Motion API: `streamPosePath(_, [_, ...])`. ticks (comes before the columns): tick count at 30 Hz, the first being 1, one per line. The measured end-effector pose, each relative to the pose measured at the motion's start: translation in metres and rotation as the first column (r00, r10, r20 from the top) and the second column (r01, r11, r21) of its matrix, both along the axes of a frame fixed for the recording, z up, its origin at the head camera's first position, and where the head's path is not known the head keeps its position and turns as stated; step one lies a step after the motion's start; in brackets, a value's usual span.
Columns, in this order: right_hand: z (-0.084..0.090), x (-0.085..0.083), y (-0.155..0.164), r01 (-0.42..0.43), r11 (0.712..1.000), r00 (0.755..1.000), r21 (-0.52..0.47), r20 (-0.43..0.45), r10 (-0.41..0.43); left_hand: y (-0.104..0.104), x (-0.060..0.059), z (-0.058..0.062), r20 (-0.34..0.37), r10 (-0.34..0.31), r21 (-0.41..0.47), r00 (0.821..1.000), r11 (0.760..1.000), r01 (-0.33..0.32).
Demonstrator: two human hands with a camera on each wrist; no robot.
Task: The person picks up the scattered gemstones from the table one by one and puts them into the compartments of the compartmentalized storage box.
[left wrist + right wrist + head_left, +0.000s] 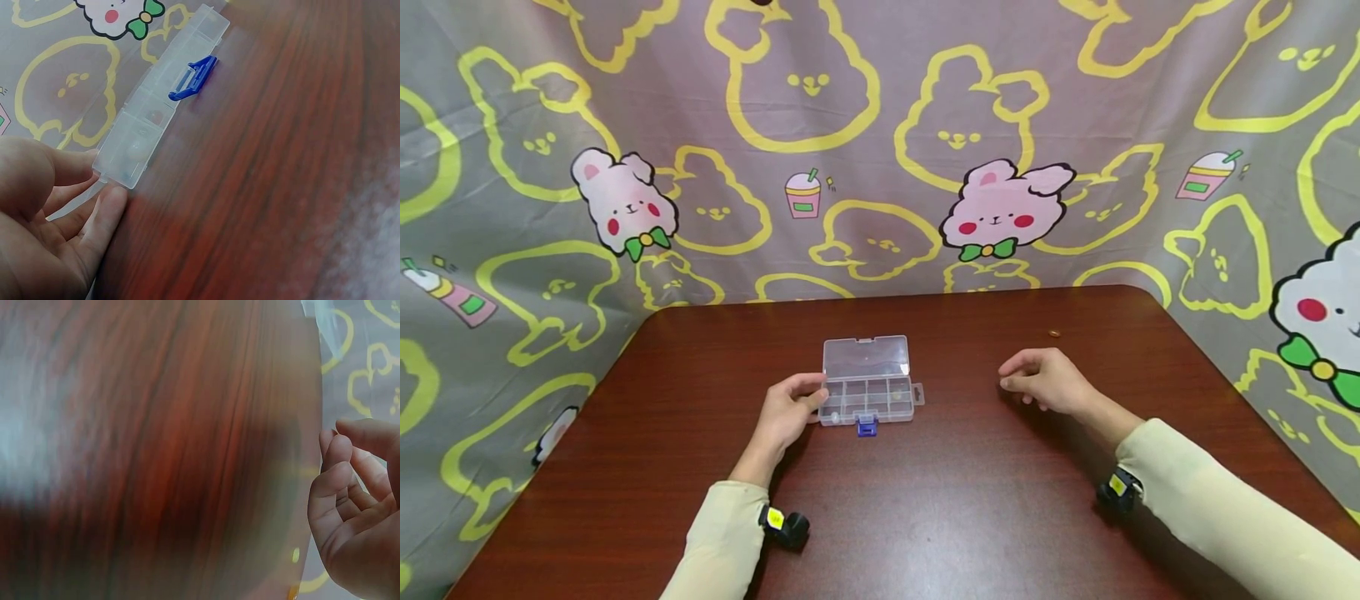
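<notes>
A clear plastic compartment box (pixel 867 402) stands on the table with its lid (pixel 867 357) raised at the back. My left hand (pixel 786 410) grips the box's left end between thumb and fingers. Inside sit a whitish ball (pixel 136 150) and a small reddish piece (pixel 154 116), blurred through the wall. A blue latch (pixel 867 427) hangs at the front. To the right of the box, over the table, my right hand (pixel 1047 381) has thumb and forefinger tips together. A tiny reddish-brown piece (pixel 335 432) barely shows in that pinch, mostly hidden by the fingertips.
A small amber piece (pixel 1055 333) lies on the brown table (pixel 970 500) beyond my right hand. In the right wrist view a small yellow piece (pixel 295 555) also shows near the table edge. A patterned cloth (pixel 880 167) hangs behind and at both sides.
</notes>
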State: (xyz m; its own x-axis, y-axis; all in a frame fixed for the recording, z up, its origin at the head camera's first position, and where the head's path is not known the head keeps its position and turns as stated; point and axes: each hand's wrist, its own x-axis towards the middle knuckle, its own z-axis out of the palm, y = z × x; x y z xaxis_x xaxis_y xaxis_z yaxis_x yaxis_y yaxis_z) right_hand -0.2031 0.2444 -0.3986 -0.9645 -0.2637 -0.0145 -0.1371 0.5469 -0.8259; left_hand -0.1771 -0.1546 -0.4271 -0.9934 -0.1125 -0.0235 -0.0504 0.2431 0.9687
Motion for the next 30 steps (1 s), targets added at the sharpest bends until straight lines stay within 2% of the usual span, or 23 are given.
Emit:
streamPosePath(15, [0.004,0.013,-0.032,-0.068,0.995,0.997,-0.070,0.033,0.071,0.001,0.000,0.000,-0.003,0.001,-0.005,1.000,1.000,-0.001])
streamPosePath(30, [0.006,0.021,-0.050,-0.124,0.984,0.991,-0.124,0.026,0.128,0.000,0.001,0.001,-0.004,-0.002,0.002,1.000,1.000,0.002])
